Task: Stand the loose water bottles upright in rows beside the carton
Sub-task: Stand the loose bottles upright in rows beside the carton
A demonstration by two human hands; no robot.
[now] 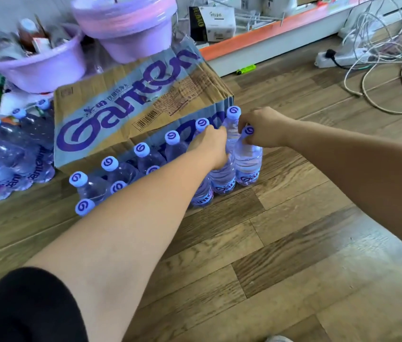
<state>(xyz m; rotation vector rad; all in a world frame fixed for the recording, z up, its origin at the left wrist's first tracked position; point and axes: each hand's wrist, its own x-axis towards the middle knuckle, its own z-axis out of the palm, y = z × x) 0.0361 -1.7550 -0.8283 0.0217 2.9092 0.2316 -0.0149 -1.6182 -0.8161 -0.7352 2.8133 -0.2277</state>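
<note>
A brown carton [126, 112] with purple lettering lies on the wooden floor. Clear water bottles with pale blue caps [110, 164] stand upright in rows along its front side. My right hand [261, 128] pinches the neck of the end bottle [248, 159] at the right of the front row, just under its cap. My left hand [210, 146] reaches across the rows and grips the top of the neighbouring bottle [222, 178], hiding its cap. My left forearm covers part of the front row.
More bottles [10, 154] are grouped to the left of the carton. Purple plastic basins [34, 62] sit behind it. A power strip [340, 58] and tangled white cables [380, 70] lie on the floor at the back right. Wooden floor [281, 243] stretches in front.
</note>
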